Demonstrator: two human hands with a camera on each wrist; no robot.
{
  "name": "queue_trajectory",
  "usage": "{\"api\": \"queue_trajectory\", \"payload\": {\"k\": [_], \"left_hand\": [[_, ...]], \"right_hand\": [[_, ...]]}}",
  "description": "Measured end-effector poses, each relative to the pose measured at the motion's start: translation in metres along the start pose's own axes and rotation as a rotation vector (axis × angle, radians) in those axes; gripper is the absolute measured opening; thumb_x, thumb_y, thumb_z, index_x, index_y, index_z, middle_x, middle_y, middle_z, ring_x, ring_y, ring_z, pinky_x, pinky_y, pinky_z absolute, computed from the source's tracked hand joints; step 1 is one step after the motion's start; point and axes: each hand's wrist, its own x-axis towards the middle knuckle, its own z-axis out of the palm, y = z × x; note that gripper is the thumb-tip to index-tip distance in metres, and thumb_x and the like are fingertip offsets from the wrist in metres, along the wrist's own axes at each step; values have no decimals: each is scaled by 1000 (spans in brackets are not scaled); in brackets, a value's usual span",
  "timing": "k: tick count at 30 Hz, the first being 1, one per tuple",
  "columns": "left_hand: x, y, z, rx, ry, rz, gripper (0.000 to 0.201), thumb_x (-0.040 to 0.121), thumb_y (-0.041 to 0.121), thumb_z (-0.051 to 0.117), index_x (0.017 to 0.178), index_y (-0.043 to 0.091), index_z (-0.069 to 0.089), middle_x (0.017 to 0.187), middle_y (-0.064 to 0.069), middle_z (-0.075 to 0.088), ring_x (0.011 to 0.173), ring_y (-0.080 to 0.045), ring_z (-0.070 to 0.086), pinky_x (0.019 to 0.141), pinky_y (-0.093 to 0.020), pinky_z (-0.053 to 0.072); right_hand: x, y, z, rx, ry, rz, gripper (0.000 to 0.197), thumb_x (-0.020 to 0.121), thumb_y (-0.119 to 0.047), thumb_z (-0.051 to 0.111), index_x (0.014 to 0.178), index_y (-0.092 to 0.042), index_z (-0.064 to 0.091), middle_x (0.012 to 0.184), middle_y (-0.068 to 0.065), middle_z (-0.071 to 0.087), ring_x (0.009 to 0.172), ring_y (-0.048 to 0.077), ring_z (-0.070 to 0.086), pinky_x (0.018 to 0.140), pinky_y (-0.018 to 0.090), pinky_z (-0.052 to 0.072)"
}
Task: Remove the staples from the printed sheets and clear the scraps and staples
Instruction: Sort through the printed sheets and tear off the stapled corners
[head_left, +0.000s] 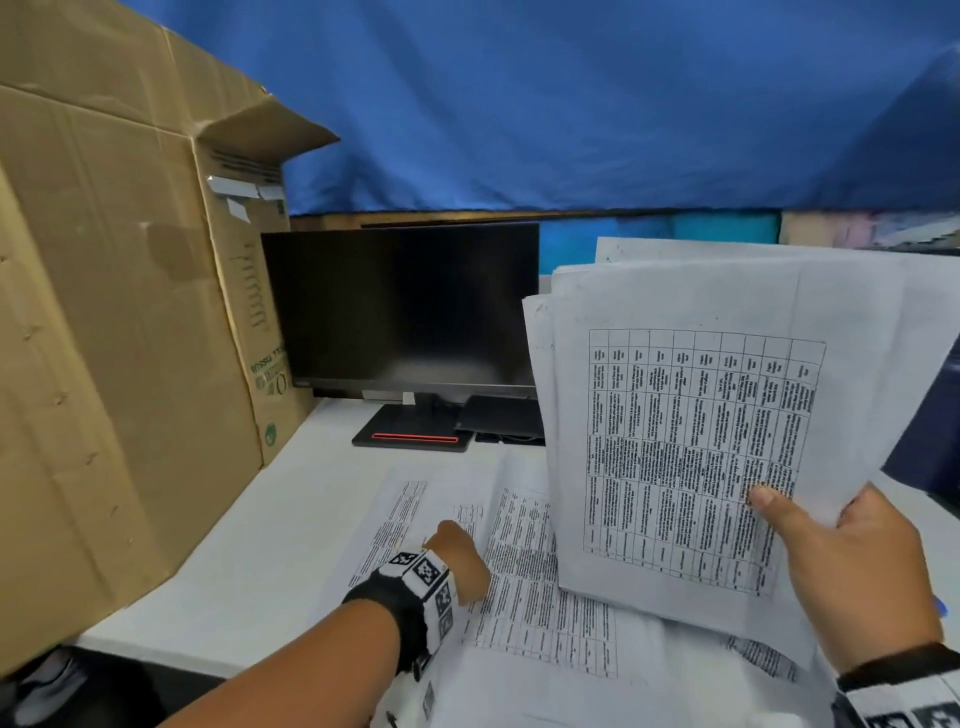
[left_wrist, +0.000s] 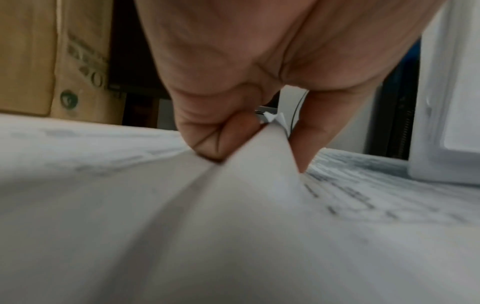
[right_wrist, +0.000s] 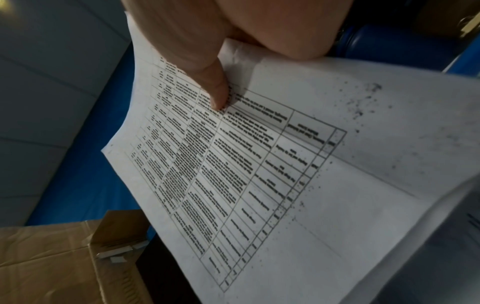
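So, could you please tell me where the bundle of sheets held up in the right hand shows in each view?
Head: the held bundle fills the right side, upright, in the right hand.
Left wrist: only a white paper edge at far right, probably that bundle.
Right wrist: it crosses the centre, under the thumb.
Shared landmark: the cardboard box, upper left and bottom left in the wrist views.

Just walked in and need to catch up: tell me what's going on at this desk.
A person is sorting printed sheets at a white desk. The right hand holds up a stack of table printouts, thumb on the top page. The left hand pinches a raised corner of the sheets lying on the desk. A dark monitor and a cardboard box stand behind.
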Motion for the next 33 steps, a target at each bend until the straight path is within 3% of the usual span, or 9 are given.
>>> {"api": "queue_trajectory", "payload": {"k": [3,6,8,13,16,20,24,31,33], "left_hand": [[-3,6,0,100,-36,-1,8,91,14,53,98,9,51,85,2,49,103,-18,58,61,-18,42],[-15,20,6,276,-31,-83,48,88,26,61,131,13,44,137,-8,40,128,-25,48,97,-29,46],[-20,29,13,315,-7,-82,61,86,27,63,139,11,36,142,-9,33,125,-24,45,104,-35,43],[-10,35,16,172,-48,19,80,90,6,58,150,-1,7,134,-8,54,115,-19,59,98,-29,50],[-11,27,0,172,-137,52,25,90,8,56,114,2,50,94,1,56,84,-15,59,67,-21,51],[-14,16,0,470,-31,-43,23,84,10,60,105,17,54,120,-3,46,110,-20,52,89,-28,44],[-13,8,2,431,-62,-33,36,82,17,60,117,14,54,125,-12,44,112,-24,52,87,-31,47],[-15,11,-7,387,60,-8,42,84,14,64,124,16,51,119,-4,60,111,-22,57,96,-36,47],[-20,6,-20,123,93,107,40,84,8,56,121,17,41,101,-2,61,89,-20,61,80,-33,54]], "right_hand": [[-1,-3,0,-8,11,9,23,87,-18,70,110,-22,65,91,-6,66,83,15,60,82,34,44],[-3,-7,-1,6,16,17,24,88,-16,69,112,-19,65,95,-1,66,80,13,58,80,32,43],[-4,-9,-1,4,19,27,22,88,-16,69,109,-20,64,93,-1,65,77,10,56,79,32,43],[-6,-12,1,4,30,51,18,87,-19,70,103,-23,61,83,-10,62,74,4,54,76,33,44],[-2,-14,-1,4,33,40,19,87,-18,70,104,-22,62,86,-6,62,78,14,58,83,36,45],[2,-8,-5,8,58,27,19,87,-17,71,104,-19,64,84,-10,62,87,23,60,85,38,47],[2,-5,-3,31,25,13,17,87,-17,70,103,-21,64,85,-9,64,80,13,60,75,28,42],[1,-6,-5,80,16,-10,15,89,-14,68,98,-23,61,84,-13,62,74,0,54,63,20,40],[4,-7,-7,64,40,-25,15,88,-14,70,87,-23,58,79,-12,59,71,7,55,68,27,44]]}}
